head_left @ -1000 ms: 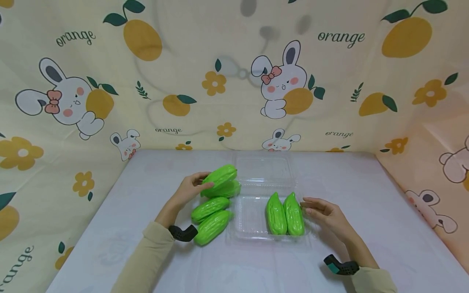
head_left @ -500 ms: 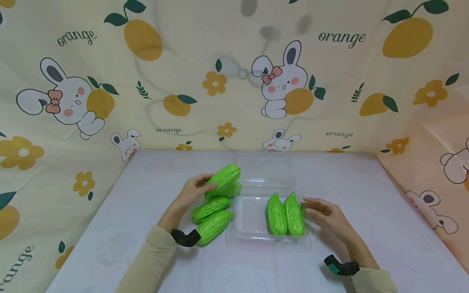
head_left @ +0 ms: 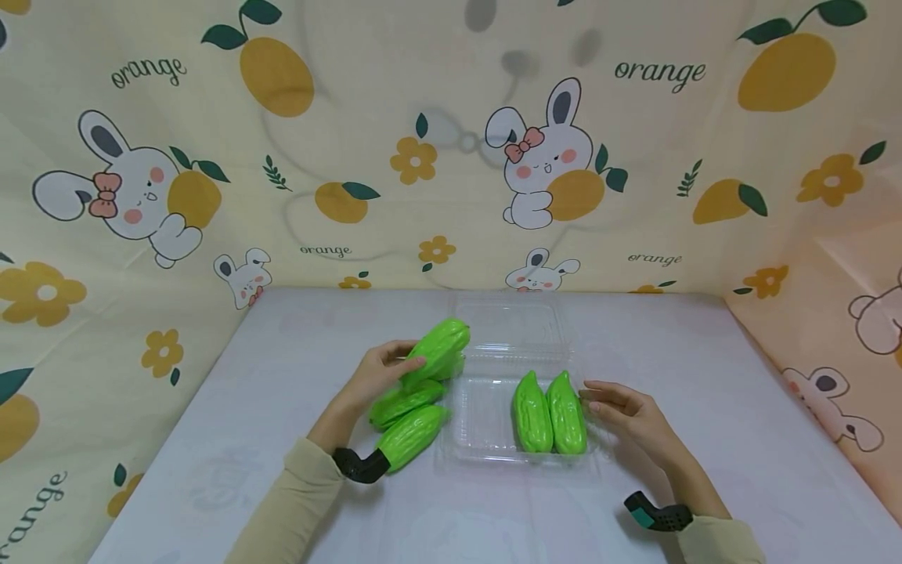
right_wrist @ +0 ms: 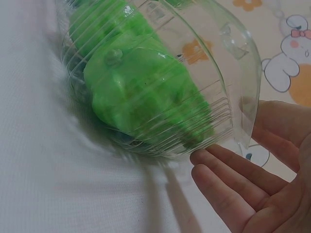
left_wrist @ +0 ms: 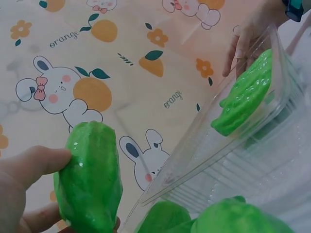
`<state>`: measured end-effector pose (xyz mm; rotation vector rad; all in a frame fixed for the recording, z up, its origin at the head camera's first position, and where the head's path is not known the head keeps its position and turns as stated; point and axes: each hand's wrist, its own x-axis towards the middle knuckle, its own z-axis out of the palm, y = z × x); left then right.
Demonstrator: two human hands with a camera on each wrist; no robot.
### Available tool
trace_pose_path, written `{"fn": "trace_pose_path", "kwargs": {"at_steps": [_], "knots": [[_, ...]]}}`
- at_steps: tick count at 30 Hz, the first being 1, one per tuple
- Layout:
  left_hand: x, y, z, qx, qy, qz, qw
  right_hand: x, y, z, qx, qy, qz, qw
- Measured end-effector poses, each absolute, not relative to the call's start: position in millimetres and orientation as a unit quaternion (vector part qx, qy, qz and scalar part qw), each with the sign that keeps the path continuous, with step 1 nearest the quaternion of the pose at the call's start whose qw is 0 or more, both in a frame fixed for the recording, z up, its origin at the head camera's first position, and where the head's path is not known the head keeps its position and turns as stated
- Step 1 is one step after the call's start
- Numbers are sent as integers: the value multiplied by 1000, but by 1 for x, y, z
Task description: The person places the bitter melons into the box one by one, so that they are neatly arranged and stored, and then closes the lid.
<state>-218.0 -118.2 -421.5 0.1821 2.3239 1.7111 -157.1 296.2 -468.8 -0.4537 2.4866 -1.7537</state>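
Note:
My left hand [head_left: 384,372] holds a green bitter melon [head_left: 441,345], toy-like and ridged, between thumb and fingers; its end points up in the left wrist view. Below and behind it lie another bitter melon [head_left: 456,365], mostly hidden, and two more, a middle bitter melon [head_left: 405,403] and a front bitter melon [head_left: 414,435]. To their right stands a clear plastic box [head_left: 482,419] with its lid [head_left: 507,323] folded back. Two bitter melons [head_left: 532,413] lie side by side along its right side. My right hand [head_left: 630,411] touches the box's right wall with fingers extended, seen close in the right wrist view.
A white cloth [head_left: 232,462] covers the table. Behind and beside it hangs a cream curtain [head_left: 451,94] printed with rabbits and oranges. Each wrist carries a dark band, a left band [head_left: 361,466] and a right band [head_left: 658,513].
My left hand has moved a little to the right with the bitter melon, towards the box. My right hand and the bitter melons in the box stay put.

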Motion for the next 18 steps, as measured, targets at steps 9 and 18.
{"fn": "trace_pose_path", "kwargs": {"at_steps": [9, 18], "knots": [[-211, -113, -422, 84, 802, 577, 127, -157, 297, -469, -147, 807, -571, 33], [-203, -103, -419, 92, 814, 562, 115, -158, 297, -469, -149, 804, -575, 34]]}}
